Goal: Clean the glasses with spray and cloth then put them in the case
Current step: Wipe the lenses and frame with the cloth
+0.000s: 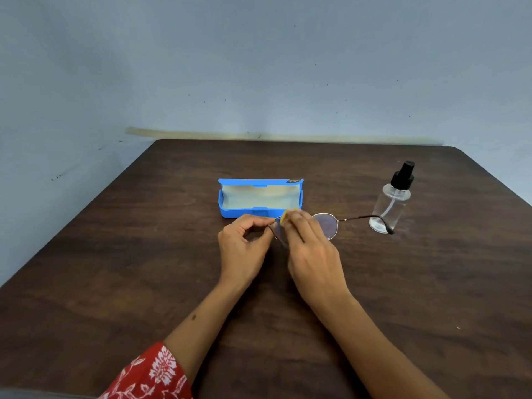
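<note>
Thin wire glasses being rubbed with a small yellow cloth over a dark wood-grain table.

The left hand [244, 249] pinches the round-lensed glasses [328, 226] at one end; the right hand [311, 254] is closed on the folded yellow cloth [288, 216], apparently against the nearer lens. Behind lies the open blue plastic case [259, 198]; a clear cylindrical spray bottle [391, 203] stands to the right on the table [115, 283].
</note>
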Tool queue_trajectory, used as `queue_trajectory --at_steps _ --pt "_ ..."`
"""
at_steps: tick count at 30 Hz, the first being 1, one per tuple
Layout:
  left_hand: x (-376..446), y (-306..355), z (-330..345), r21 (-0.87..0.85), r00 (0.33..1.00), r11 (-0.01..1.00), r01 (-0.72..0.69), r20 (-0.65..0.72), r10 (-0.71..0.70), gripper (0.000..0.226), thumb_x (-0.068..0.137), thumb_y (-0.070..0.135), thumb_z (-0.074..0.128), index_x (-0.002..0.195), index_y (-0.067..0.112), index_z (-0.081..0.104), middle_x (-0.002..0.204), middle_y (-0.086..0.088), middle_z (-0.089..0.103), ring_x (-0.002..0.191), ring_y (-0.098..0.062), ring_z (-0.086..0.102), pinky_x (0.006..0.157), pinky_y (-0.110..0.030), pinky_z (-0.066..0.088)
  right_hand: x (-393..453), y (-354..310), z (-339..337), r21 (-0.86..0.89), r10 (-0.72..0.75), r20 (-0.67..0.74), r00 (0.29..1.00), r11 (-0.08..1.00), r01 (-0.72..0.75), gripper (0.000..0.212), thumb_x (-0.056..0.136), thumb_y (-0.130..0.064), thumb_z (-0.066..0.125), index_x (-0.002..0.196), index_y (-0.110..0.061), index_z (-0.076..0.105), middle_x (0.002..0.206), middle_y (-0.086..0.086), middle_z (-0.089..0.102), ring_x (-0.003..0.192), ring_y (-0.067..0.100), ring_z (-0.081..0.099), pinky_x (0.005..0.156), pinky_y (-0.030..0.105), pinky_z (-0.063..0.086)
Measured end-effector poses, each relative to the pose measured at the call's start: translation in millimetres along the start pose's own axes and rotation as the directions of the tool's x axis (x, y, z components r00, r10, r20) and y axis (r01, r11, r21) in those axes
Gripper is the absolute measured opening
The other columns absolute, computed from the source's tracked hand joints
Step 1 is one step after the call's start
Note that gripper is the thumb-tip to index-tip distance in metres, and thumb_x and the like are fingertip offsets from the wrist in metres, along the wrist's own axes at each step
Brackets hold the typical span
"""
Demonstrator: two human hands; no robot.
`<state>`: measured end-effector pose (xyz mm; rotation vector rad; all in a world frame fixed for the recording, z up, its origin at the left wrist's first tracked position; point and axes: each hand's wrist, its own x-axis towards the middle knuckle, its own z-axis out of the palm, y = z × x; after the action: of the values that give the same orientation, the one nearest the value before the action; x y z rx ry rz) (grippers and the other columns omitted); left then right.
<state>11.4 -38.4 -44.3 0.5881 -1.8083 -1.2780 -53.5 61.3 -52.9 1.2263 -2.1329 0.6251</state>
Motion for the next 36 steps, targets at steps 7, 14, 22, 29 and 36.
queue_trajectory --at_steps 7,14,22,29,36 --pt "0.8 -1.6 -0.5 -0.001 1.000 1.000 0.010 0.010 -0.010 0.013 0.073 0.005 0.077 0.080 0.015 0.074 0.078 0.006 0.073 0.076 -0.006 0.069 0.073 -0.019 0.054 -3.6 -5.6 -6.2 0.031 -0.092 -0.012 0.996 0.995 0.092 0.038 0.077 -0.004 0.039 0.098 0.003 0.070 0.094 0.012 0.069 0.091 0.027 0.066 0.088 0.029 0.044" --pt "0.6 -2.9 -0.6 0.015 1.000 1.000 -0.003 0.009 0.003 0.012 0.074 0.004 0.076 0.082 0.013 0.075 0.079 0.002 0.074 0.078 -0.009 0.070 0.078 -0.028 0.056 0.7 -3.5 -1.9 -0.005 -0.014 0.029 0.999 1.000 0.014 0.040 0.082 -0.005 0.036 0.105 0.005 0.067 0.106 0.016 0.067 0.100 0.030 0.064 0.078 0.033 0.055" --pt "-0.4 -1.6 0.4 0.000 1.000 1.000 -0.024 0.010 0.024 0.013 0.073 0.005 0.077 0.081 0.014 0.074 0.078 0.004 0.073 0.077 -0.007 0.069 0.075 -0.021 0.054 2.8 -2.0 -2.0 -0.025 0.010 0.021 1.000 1.000 -0.010 0.035 0.082 -0.004 0.042 0.105 0.004 0.067 0.106 0.014 0.066 0.103 0.028 0.061 0.080 0.030 0.054" --pt "0.7 -4.5 -1.4 0.000 1.000 1.000 -0.001 0.020 0.001 0.012 0.074 0.005 0.077 0.083 0.011 0.075 0.079 0.003 0.074 0.079 -0.008 0.070 0.077 -0.024 0.055 -4.4 -8.4 -6.7 0.026 -0.072 0.001 0.997 0.997 0.072 0.039 0.076 -0.005 0.039 0.098 0.002 0.070 0.093 0.012 0.069 0.089 0.028 0.066 0.089 0.029 0.044" --pt "1.0 -2.8 -0.2 -0.013 1.000 1.000 0.001 0.014 -0.001 0.012 0.074 0.005 0.076 0.082 0.013 0.074 0.078 0.004 0.073 0.077 -0.006 0.069 0.074 -0.020 0.054 1.4 -6.1 -3.6 -0.024 -0.005 0.034 0.999 1.000 0.005 0.039 0.081 -0.004 0.037 0.104 0.004 0.068 0.103 0.015 0.067 0.099 0.029 0.064 0.079 0.031 0.055"
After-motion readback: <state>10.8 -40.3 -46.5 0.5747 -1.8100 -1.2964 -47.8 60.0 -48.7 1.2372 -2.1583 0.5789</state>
